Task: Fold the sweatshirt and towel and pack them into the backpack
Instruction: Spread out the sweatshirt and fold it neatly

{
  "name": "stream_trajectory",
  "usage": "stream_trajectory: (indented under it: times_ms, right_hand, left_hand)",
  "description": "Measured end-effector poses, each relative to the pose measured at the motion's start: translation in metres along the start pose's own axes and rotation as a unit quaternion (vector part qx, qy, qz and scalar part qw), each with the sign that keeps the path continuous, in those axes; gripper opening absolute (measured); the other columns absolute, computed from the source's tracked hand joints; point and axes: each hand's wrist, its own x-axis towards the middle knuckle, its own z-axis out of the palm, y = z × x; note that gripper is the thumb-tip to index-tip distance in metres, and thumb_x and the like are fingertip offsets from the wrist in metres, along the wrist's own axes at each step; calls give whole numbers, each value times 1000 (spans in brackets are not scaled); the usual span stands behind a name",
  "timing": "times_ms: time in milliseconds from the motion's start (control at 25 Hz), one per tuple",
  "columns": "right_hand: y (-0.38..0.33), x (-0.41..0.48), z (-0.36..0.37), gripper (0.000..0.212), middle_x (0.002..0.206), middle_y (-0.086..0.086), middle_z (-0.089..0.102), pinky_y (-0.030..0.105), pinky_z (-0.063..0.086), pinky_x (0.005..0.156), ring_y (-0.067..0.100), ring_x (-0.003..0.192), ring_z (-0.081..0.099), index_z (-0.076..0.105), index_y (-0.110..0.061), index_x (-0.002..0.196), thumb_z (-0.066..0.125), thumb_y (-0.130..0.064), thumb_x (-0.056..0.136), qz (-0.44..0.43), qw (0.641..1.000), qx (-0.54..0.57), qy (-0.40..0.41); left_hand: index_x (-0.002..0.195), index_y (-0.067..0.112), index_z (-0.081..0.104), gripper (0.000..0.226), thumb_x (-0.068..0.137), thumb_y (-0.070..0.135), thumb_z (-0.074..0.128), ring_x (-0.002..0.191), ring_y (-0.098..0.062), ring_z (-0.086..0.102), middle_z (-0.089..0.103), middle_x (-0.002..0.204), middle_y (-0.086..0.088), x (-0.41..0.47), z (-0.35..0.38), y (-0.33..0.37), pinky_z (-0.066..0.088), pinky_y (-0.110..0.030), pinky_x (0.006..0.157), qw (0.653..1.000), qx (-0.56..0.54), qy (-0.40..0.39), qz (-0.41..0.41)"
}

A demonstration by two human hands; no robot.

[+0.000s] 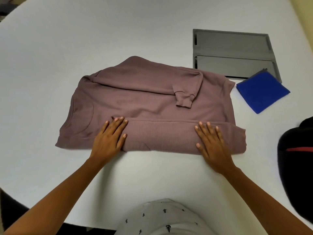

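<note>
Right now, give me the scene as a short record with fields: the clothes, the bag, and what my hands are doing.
sweatshirt: mauve sweatshirt spread on the white table, one sleeve folded across it, near edge folded over
towel: blue towel, already folded, right of the sweatshirt, one corner over a grey panel
backpack: black backpack at the right edge, only partly in view
left hand: left hand flat, pressing the folded strip's left end
right hand: right hand flat, pressing its right end
stage: sweatshirt fold unfinished
</note>
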Motion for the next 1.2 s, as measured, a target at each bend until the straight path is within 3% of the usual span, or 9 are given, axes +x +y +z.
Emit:
stream_trajectory:
  times_ms: [160, 320, 440, 640, 800, 880, 960, 1040, 1200]
  right_hand:
    - [30, 1, -2, 61, 159, 5, 19, 54, 14, 117, 25, 148, 12, 24, -16, 152, 14, -48, 101, 52, 995, -83, -29]
    - [47, 4, -11, 65, 159, 7, 17, 52, 12, 118, 28, 148, 10, 22, -13, 152, 12, -50, 100, 109, 988, -97, -43]
    - [24, 10, -7, 67, 158, 10, 22, 46, 8, 120, 25, 148, 11, 25, -7, 150, 16, -50, 100, 135, 991, -21, 6]
    - [-63, 25, 0, 56, 154, 13, 30, 45, 17, 119, 26, 145, 21, 35, -2, 145, 36, -35, 100, -9, 997, 41, 65]
    - [-137, 42, 22, 49, 150, 16, 37, 46, 28, 115, 29, 142, 30, 44, 1, 140, 47, -21, 97, -145, 986, 61, 56]
    - [-172, 52, 31, 50, 150, 14, 38, 44, 27, 115, 28, 141, 31, 43, -2, 141, 47, -22, 96, -212, 975, 59, 37]
    - [-198, 61, 41, 56, 153, 13, 33, 41, 23, 118, 28, 143, 28, 37, -4, 145, 49, -21, 94, -269, 962, 38, 14]
    - [-214, 72, 50, 60, 155, 15, 28, 42, 22, 118, 30, 144, 24, 31, -3, 148, 48, -14, 92, -285, 958, 6, 15]
    - [-227, 91, 67, 57, 153, 20, 29, 46, 31, 113, 37, 141, 28, 28, 0, 148, 34, -7, 92, -251, 965, -67, 35]
  left_hand:
    - [152, 19, 19, 60, 99, 47, 16, 146, -13, 13, 16, 159, 3, -6, 11, -14, 9, -38, 120, 997, 7, -75, -34]
    - [152, 18, 17, 64, 99, 52, 8, 147, -13, 10, 15, 159, 2, -5, 11, -14, 3, -36, 120, 996, 4, -80, -27]
    - [151, 16, 23, 63, 99, 50, 15, 146, -13, 14, 23, 157, 1, -7, 6, -7, 0, -36, 120, 998, -34, -31, -39]
    - [131, 12, 49, 39, 99, 28, 34, 134, -29, 37, 54, 133, -9, -32, -18, -5, 15, -43, 117, 959, -148, 161, -181]
    - [122, 17, 57, 31, 103, 26, 33, 119, -32, 41, 56, 127, -7, -66, -22, -35, 31, -45, 98, 865, -156, 258, -401]
    - [124, 17, 57, 32, 103, 28, 34, 117, -33, 41, 52, 131, -8, -78, -21, -49, 29, -37, 96, 835, -184, 258, -449]
    - [127, 15, 57, 32, 103, 24, 39, 119, -30, 40, 44, 137, -12, -85, -18, -63, 27, -30, 99, 837, -225, 230, -443]
    - [124, 11, 60, 29, 100, 19, 46, 117, -28, 44, 40, 137, -18, -85, -13, -80, 34, -36, 102, 830, -289, 206, -430]
    - [101, 4, 66, 21, 91, 17, 53, 101, -43, 54, 54, 112, -27, -81, -10, -111, 45, -47, 86, 826, -319, 143, -443]
